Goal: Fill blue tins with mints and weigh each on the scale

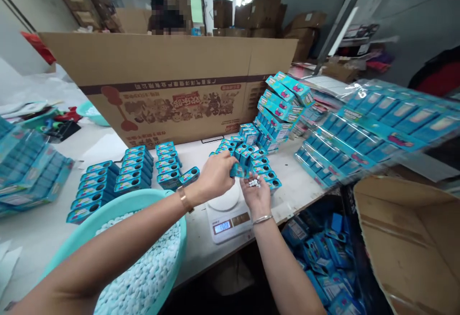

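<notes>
My left hand (pixel 220 174), reaching across from the left, is closed on a small blue box (pixel 238 170). It tilts that box above my right hand (pixel 258 193). White candy pieces (pixel 255 182) lie in the upturned, cupped palm of my right hand; its fingertips are partly hidden near the box. Below both hands is a white digital scale (pixel 230 223) with a lit display. A turquoise basin (pixel 183 238), full of pale candy pieces (pixel 158 267), stands under my left forearm.
Rows of blue boxes (pixel 134 169) stand left of the scale, more behind it. A large carton (pixel 172 61) walls the table's back. Stacked packs (pixel 276 109) and plastic-wrapped packs (pixel 373 128) are rightward. Below the edge are loose blue boxes (pixel 327 257) and an open carton (pixel 406 224). A person (pixel 168 18) is beyond.
</notes>
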### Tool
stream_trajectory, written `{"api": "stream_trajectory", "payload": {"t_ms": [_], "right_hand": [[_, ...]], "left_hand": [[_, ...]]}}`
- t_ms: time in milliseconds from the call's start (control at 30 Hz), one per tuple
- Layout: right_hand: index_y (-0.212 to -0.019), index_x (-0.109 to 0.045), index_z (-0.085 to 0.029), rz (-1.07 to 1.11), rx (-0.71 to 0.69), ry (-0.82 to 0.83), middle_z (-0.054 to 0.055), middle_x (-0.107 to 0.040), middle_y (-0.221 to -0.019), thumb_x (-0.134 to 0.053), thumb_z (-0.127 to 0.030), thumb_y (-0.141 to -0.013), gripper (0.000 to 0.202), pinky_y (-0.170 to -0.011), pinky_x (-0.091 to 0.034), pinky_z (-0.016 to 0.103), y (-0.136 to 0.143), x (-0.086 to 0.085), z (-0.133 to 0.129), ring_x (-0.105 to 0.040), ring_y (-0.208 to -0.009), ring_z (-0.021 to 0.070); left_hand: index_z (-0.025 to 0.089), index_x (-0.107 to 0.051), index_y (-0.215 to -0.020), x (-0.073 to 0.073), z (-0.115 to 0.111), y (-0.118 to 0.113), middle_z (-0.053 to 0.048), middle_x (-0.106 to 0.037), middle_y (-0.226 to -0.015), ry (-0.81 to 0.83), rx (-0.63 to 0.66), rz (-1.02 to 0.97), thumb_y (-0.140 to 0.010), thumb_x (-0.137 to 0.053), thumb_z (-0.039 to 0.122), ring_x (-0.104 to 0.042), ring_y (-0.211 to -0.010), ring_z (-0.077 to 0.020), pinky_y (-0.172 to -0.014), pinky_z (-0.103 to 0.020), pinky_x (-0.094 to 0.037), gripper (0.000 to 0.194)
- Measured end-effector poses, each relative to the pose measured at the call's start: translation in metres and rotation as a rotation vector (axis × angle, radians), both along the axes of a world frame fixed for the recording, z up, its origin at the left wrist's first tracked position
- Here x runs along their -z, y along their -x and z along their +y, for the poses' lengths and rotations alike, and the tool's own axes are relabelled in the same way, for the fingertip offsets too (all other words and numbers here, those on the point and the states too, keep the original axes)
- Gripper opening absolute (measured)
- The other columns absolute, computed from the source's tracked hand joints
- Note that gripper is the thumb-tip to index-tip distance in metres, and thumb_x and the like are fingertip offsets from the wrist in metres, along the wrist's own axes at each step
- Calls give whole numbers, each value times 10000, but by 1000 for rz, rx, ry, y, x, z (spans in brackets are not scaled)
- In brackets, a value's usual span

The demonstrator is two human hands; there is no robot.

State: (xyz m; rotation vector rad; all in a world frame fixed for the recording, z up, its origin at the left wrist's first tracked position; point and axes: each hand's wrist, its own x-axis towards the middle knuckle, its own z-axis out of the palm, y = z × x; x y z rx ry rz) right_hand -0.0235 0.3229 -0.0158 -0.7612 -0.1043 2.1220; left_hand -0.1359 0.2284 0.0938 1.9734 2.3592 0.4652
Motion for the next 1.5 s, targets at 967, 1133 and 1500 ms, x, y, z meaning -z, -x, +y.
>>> {"api": "stream_trajectory", "payload": {"t_ms": [967, 1133, 1500], "right_hand": [[-715, -511, -196, -8, -79, 64, -29, -618, -589, -496, -150, -855, 148, -498, -515, 226, 19, 2, -12, -610, -513, 110], [-693, -522, -198, -16, -63, 125, -24, -618, -569, -441, -179, -896, 220, -550, -549, 277, 15, -11, -9, -616, -529, 125], [-698, -507, -198, 23, -18, 72, -44, -560, -553, -444, -185, -891, 204, -545, -531, 239, -7, -14, 6, -580, -503, 97]], "left_hand": [[191, -681, -811, -8, -4, -15, -77, -612, -879, 123, 51, 110, -734, -545, 145, -592, -853, -241, -685, -343, -449, 162], [206, -670, -802, -19, -4, -7, -57, -605, -866, 39, 36, 67, -724, -553, 157, -591, -870, -235, -706, -328, -446, 149], [226, -700, -983, 15, -14, 9, -5, -718, -874, -9, -224, -343, -679, -669, 265, -667, -806, -209, -693, -265, -469, 308]]}}
